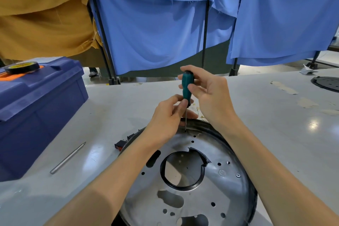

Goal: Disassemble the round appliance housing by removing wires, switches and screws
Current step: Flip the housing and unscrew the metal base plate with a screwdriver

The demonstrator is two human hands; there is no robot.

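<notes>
I'm seeing the round housing (190, 176) lying flat on the counter (113, 108). Above its far rim, my right hand (209, 95) is gripping the upright screwdriver (187, 86) handle, my left hand (168, 117) is pinching the handle's base, tip touching the metal plate.

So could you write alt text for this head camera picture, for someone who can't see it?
Two bare hands hold a green-handled screwdriver upright, its tip at the far edge of a round metal housing on a grey table. A blue toolbox and a loose metal bit lie to the left.
</notes>
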